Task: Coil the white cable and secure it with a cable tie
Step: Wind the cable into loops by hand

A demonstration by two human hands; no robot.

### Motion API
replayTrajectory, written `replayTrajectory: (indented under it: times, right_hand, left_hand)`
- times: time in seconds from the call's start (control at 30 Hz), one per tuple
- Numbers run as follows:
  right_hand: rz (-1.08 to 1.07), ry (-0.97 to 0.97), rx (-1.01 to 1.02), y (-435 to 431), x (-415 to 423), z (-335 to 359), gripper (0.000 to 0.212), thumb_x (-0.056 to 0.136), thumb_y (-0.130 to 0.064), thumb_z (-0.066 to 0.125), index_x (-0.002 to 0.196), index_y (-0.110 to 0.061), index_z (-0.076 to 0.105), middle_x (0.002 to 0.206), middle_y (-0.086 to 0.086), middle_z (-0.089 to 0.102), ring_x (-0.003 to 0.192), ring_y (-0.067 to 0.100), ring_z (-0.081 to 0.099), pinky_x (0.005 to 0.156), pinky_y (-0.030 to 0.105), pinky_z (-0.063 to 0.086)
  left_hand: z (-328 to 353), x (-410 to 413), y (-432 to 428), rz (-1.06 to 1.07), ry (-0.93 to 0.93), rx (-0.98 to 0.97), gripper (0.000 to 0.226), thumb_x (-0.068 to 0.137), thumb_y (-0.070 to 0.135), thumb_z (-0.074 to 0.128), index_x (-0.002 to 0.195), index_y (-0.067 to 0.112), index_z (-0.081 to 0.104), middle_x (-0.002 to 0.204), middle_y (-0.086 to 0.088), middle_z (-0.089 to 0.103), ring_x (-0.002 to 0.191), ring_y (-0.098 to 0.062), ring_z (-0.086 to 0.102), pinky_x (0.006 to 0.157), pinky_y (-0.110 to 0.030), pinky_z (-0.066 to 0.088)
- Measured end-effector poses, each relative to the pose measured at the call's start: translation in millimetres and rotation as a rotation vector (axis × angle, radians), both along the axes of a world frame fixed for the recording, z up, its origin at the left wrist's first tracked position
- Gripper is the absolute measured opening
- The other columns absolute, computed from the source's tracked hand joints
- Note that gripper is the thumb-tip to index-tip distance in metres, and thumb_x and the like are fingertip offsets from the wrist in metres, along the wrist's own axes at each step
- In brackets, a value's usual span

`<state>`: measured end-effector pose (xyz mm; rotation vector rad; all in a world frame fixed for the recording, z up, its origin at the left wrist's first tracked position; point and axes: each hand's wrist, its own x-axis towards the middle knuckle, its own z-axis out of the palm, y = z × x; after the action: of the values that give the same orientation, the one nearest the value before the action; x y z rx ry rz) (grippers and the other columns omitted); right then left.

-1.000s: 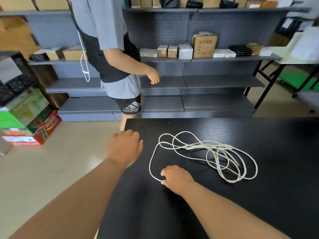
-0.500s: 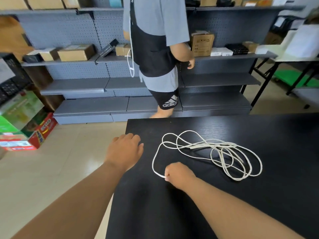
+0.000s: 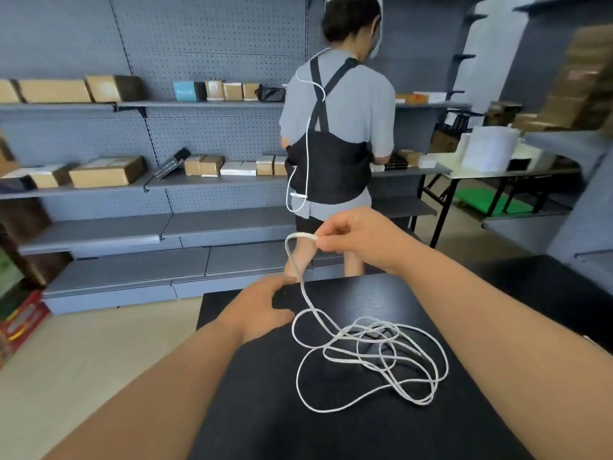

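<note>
Black table (image 3: 331, 436), far edge: left hand (image 3: 262, 310) spread, right hand (image 3: 356, 235) pinched on white cable (image 3: 368, 338) above.

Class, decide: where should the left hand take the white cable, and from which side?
Probably the cable on its single strand hanging below the right hand's pinch, approached from the left: it hangs clear of the tangled loops, beside the left hand.

The white cable (image 3: 361, 340) lies in loose, tangled loops on the black table (image 3: 331, 436), one strand rising to a bend pinched by the right hand (image 3: 358, 237).
</note>
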<state>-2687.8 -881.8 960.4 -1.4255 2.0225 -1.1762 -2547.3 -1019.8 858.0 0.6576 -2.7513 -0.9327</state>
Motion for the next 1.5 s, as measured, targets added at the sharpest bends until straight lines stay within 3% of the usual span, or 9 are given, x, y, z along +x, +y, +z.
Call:
replayTrajectory:
  times: [0.3, 0.53, 0.7, 0.77, 0.97, 1.07, 1.17, 1.3, 1.5]
  right_hand:
    - [0.042, -0.073, -0.277, 44, -24, 61, 0.022, 0.084, -0.003, 0.062, 0.072, -0.020, 0.069, 0.065, -0.003, 0.062, 0.060, 0.002, 0.053, 0.062, 0.014, 0.045]
    - [0.002, -0.096, -0.392, 64, -38, 83, 0.021, 0.084, -0.001, 0.061, 0.075, -0.019, 0.068, 0.060, -0.010, 0.066, 0.064, 0.000, 0.059, 0.062, 0.012, 0.047]
    - [-0.079, -0.166, -0.427, 78, -58, 77, 0.022, 0.085, -0.003, 0.061, 0.074, -0.020, 0.069, 0.063, -0.008, 0.066, 0.068, 0.007, 0.059, 0.064, 0.015, 0.048]
    - [-0.124, -0.176, -0.400, 80, -65, 69, 0.021, 0.086, -0.003, 0.060, 0.076, -0.019, 0.069, 0.065, -0.007, 0.068, 0.069, 0.005, 0.060, 0.061, 0.012, 0.048]
    - [-0.199, -0.115, -0.178, 80, -84, 49, 0.014, 0.087, -0.017, 0.064, 0.099, -0.023, 0.066, 0.109, -0.002, 0.069, 0.098, 0.005, 0.062, 0.090, 0.021, 0.047]
    - [-0.256, 0.032, -0.159, 76, -83, 59, 0.046, 0.086, -0.026, 0.064, 0.129, -0.019, 0.049, 0.122, -0.003, 0.059, 0.104, 0.008, 0.056, 0.090, 0.022, 0.041]
    - [-0.281, 0.348, -0.129, 67, -74, 72, 0.054, 0.087, -0.030, 0.062, 0.136, -0.020, 0.042, 0.129, -0.003, 0.055, 0.105, 0.010, 0.051, 0.091, 0.024, 0.039]
    - [-0.218, 0.585, -0.031, 51, -63, 77, 0.045, 0.090, -0.030, 0.058, 0.132, -0.019, 0.049, 0.127, 0.000, 0.057, 0.111, 0.017, 0.053, 0.094, 0.029, 0.041]
    - [-0.155, 0.577, -0.005, 37, -61, 73, 0.016, 0.087, -0.027, 0.061, 0.097, -0.018, 0.070, 0.098, -0.002, 0.069, 0.086, 0.009, 0.056, 0.079, 0.025, 0.044]
  left_hand:
    - [37, -56, 37, 0.013, 0.250, 0.169, 0.058, 0.088, 0.032, 0.060, 0.139, 0.021, 0.034, 0.139, 0.009, 0.040, 0.130, -0.006, 0.037, 0.106, -0.025, 0.031]
    - [73, -84, 57, -0.080, 0.326, 0.270, 0.019, 0.096, 0.020, 0.049, 0.100, 0.018, 0.067, 0.097, 0.014, 0.066, 0.090, 0.003, 0.057, 0.070, 0.001, 0.040]
    - [95, -87, 47, 0.073, 0.503, 0.282, 0.019, 0.099, 0.019, 0.042, 0.088, 0.019, 0.058, 0.086, 0.001, 0.068, 0.084, -0.011, 0.060, 0.082, -0.031, 0.048]
    - [107, -87, 41, 0.141, 0.572, 0.226, 0.019, 0.099, 0.022, 0.042, 0.087, 0.021, 0.056, 0.075, 0.001, 0.064, 0.071, -0.005, 0.058, 0.076, -0.034, 0.048]
    - [145, -83, 25, 0.224, 0.635, -0.050, 0.017, 0.096, 0.024, 0.048, 0.081, 0.025, 0.056, 0.063, 0.003, 0.050, 0.063, -0.015, 0.047, 0.059, -0.024, 0.037]
    - [164, -82, 22, 0.180, 0.537, -0.281, 0.014, 0.094, 0.024, 0.052, 0.092, 0.016, 0.064, 0.063, 0.008, 0.048, 0.061, -0.013, 0.045, 0.057, -0.024, 0.035]
    - [178, -82, 26, 0.097, 0.472, -0.402, 0.018, 0.093, 0.025, 0.055, 0.097, 0.012, 0.067, 0.071, 0.006, 0.052, 0.070, -0.014, 0.046, 0.056, -0.017, 0.032]
    - [181, -84, 31, 0.016, 0.452, -0.412, 0.015, 0.091, 0.024, 0.058, 0.096, 0.015, 0.069, 0.073, 0.009, 0.053, 0.070, -0.010, 0.047, 0.056, -0.006, 0.033]
    - [169, -82, 31, -0.007, 0.473, -0.257, 0.015, 0.088, 0.015, 0.062, 0.096, 0.006, 0.071, 0.079, 0.003, 0.060, 0.065, 0.001, 0.050, 0.062, -0.003, 0.036]
